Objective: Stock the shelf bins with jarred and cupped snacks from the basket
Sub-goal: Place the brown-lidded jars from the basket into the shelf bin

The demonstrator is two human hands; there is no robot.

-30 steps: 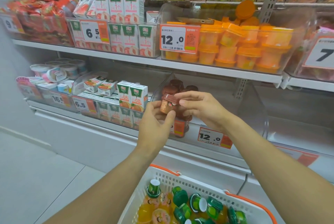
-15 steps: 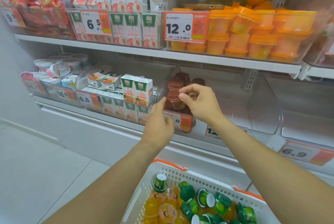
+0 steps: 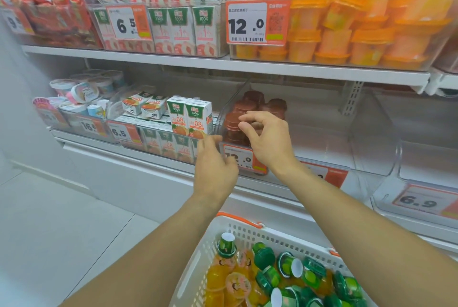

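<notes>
Left hand [image 3: 215, 165] lowered, four brown jars [image 3: 234, 123] visible

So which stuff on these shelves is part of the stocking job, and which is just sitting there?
Part of the job:
- basket holding green-lidded cups
- brown-lidded jars in the clear bin
- right hand, at the jars
- left hand, by the bin's front

Just sitting there:
- juice cartons
- orange cups
- red packets
- yoghurt tubs
</notes>
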